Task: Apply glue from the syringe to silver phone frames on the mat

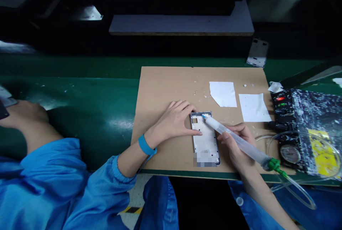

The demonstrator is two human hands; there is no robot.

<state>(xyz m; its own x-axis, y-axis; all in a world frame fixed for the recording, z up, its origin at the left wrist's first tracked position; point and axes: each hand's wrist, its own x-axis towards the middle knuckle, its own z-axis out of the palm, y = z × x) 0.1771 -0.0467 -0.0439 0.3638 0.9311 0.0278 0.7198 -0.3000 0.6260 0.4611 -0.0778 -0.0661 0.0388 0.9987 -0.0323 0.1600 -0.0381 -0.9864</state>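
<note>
A phone frame (205,141), silvery-white inside with a dark rim, lies on a brown cardboard sheet (165,87). My left hand (177,121), with a blue band at the wrist, holds it at its upper left: the fingers curl by the top corner and the thumb rests across the inner plate. In my right hand (239,144) is a translucent dispensing syringe (243,142), tilted, its fine blue tip at the upper edge of the frame. A green cap and clear tube are at the syringe's rear end. A blurred patch covers the frame's lower end.
Two white paper pieces (223,94) lie beyond the frame. At right stands a worn black dispenser box (320,123) with a gauge and lit display. Another phone frame (258,52) lies at the back. A co-worker's arm (37,126) reaches in from the left over the green table (107,116).
</note>
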